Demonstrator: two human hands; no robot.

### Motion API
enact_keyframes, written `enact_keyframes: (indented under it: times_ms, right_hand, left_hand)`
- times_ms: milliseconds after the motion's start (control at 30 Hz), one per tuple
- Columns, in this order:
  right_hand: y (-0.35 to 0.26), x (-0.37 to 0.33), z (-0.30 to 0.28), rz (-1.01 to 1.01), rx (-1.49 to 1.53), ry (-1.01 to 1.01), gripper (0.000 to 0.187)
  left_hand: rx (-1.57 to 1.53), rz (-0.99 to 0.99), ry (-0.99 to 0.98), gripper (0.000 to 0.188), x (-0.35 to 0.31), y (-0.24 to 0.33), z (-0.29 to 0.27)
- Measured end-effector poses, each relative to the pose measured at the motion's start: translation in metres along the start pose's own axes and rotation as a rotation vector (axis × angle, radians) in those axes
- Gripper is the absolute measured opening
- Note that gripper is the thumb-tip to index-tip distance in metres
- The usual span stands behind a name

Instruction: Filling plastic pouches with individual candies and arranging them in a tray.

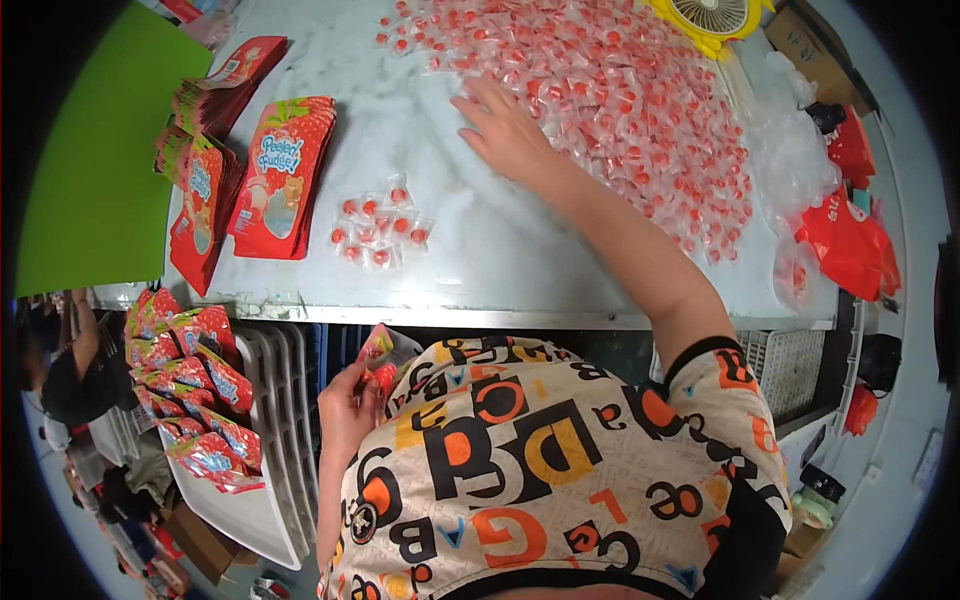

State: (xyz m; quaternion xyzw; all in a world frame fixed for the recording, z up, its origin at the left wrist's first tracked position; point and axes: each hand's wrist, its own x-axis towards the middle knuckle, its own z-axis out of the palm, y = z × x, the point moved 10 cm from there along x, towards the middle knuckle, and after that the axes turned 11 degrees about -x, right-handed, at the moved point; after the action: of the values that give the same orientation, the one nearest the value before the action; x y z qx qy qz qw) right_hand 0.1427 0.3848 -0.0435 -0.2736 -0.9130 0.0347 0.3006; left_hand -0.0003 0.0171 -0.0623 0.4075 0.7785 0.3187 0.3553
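A: From the left, then: on the left hand's outer side sits a tray (222, 508) piled with glossy red pouches (205, 392), touched with green.
B: Ahead of that hand, on the table (480, 285), stacks (276, 185) of flat ones, same red, leafy green on top, a little bear below!
A: Here's the left hand (345, 408), just off the table's near edge, fingers closed round one pouch (377, 346)!
B: Red and green, that pouch, with a pale side catching the light; its lower end blurs into the shirt (520, 450).
A: Forward and right of that hand, a neat cluster of candies (401, 225): round, red, each in a clear, crinkly wrapper.
B: And the right hand (508, 135), far forward, fingers spread wide! Anything under the palm? I can't tell.
A: It's at the left fringe of the big heap (640, 125), more red candies in clear wrap.
B: Beyond, a yellow fan (712, 14); well right of that hand, a red bag (850, 245).
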Motion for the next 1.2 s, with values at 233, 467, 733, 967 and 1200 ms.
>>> enact_keyframes:
  times_ms: [233,467,733,967,1200]
  right_hand:
    - [0.016,0.007,0.052,0.022,-0.316,-0.196,0.047]
    - [0.0,-0.035,0.033,0.076,0.137,-0.265,0.045]
    - [0.031,-0.066,-0.042,0.319,0.325,0.022,0.028]
    - [0.011,-0.066,-0.051,0.218,0.176,0.05,0.025]
    - [0.016,-0.074,-0.025,0.229,0.248,-0.153,0.043]
  left_hand:
    - [0.012,0.047,0.028,0.025,-0.005,-0.008,-0.003]
    - [-0.004,0.037,-0.019,0.026,0.006,-0.008,0.003]
    - [-0.085,0.004,-0.041,0.023,0.012,-0.014,0.011]
    - [-0.068,0.05,-0.065,0.018,0.01,-0.004,0.011]
    - [-0.11,0.054,-0.015,0.015,0.009,-0.006,0.005]
